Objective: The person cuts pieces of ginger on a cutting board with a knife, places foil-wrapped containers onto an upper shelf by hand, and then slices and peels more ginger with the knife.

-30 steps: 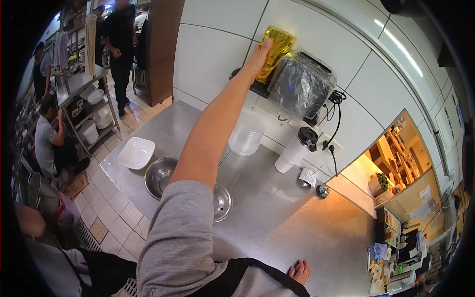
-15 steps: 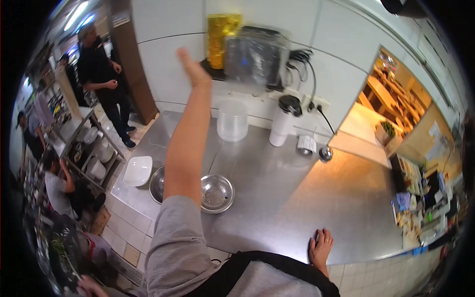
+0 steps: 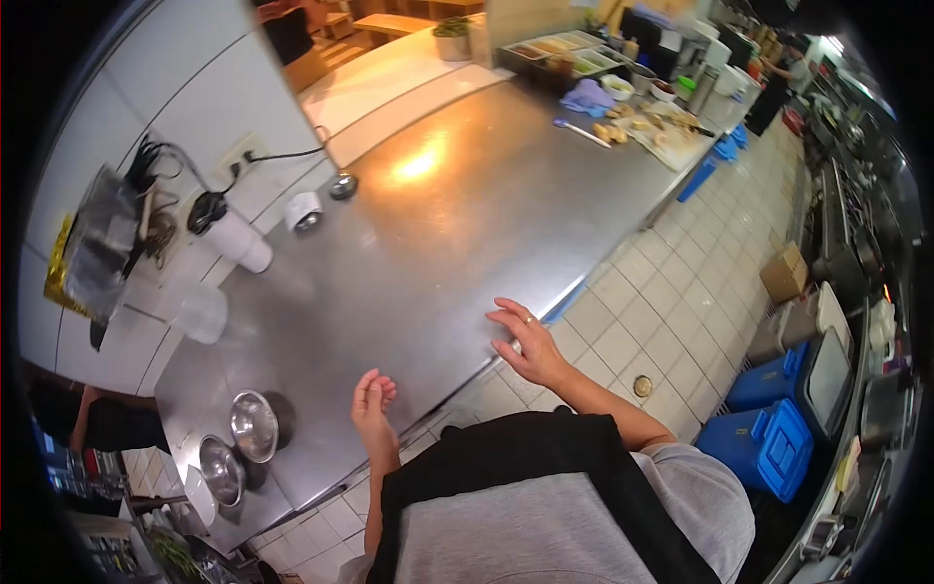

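My left hand [image 3: 374, 403] hovers near the front edge of the steel counter [image 3: 389, 292], its fingers loosely curled and holding nothing that I can see. To its right, my right hand [image 3: 526, 343] is raised by the same edge with fingers bent and spread, a ring on one of them. It is empty. Left of my left hand stand two metal bowls, one [image 3: 255, 426] farther in and another [image 3: 222, 471] nearer the counter's end. Beside them is a white dish [image 3: 200, 496], partly seen at the end.
Along the wall stand a stack of clear containers [image 3: 201, 313], a white tumbler [image 3: 233, 239] and a small metal cup [image 3: 342, 186]. A cutting board [image 3: 671, 146] with food lies at the far end. Blue bins [image 3: 754, 443] stand on the tiled floor [image 3: 632, 321] at right.
My view has swung to the right. My left arm, stretched out toward the wall before, is drawn back near my body. My right hand has lifted off the counter.
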Motion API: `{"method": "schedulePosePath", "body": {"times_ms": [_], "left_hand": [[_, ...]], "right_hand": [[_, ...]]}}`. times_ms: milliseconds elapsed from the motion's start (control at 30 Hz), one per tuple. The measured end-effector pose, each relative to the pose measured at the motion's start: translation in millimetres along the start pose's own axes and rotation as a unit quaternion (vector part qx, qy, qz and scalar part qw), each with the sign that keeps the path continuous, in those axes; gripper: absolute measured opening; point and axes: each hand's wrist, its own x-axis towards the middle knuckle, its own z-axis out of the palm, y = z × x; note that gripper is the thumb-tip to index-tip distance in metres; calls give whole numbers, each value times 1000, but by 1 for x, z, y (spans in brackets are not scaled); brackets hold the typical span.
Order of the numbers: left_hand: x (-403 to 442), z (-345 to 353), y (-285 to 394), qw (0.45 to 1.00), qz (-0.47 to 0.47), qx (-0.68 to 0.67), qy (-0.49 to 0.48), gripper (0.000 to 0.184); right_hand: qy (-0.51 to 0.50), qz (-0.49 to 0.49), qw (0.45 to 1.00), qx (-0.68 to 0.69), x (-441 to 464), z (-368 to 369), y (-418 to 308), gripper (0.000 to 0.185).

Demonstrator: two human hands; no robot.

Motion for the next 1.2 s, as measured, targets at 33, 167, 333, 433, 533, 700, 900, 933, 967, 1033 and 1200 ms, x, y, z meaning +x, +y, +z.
{"method": "schedulePosePath", "body": {"times_ms": [33,167,333,433,533,700,900,933,967,1033,1200], "left_hand": [[-8,20,-10,1000,-8,8,-14,24],[-23,106,-50,996,-35,16,-78,24],[-15,225,-90,983,-55,34,-171,24],[-10,290,-107,971,-65,50,-225,24],[11,349,-129,958,-70,74,-269,23],[67,451,-157,953,-69,65,-288,22],[117,576,-163,943,-76,48,-321,23],[123,594,-164,938,-80,57,-332,23],[128,612,-165,934,-83,68,-342,23],[136,643,-162,926,-77,90,-359,23],[162,694,-182,911,32,178,-371,26]], "right_hand": [[-13,-29,999,-37,-11,-25,8,40],[16,70,997,-13,-63,-119,45,34],[64,125,990,2,-100,-196,89,32],[73,125,989,-20,-103,-229,111,32],[94,139,985,-34,-93,-262,144,31],[120,168,974,-94,-57,-326,213,30],[145,135,963,-182,15,-418,267,26],[149,138,960,-194,25,-430,278,25],[153,141,956,-205,35,-441,290,25],[160,135,951,-226,54,-463,317,23],[104,103,937,-317,117,-520,405,32]]}}
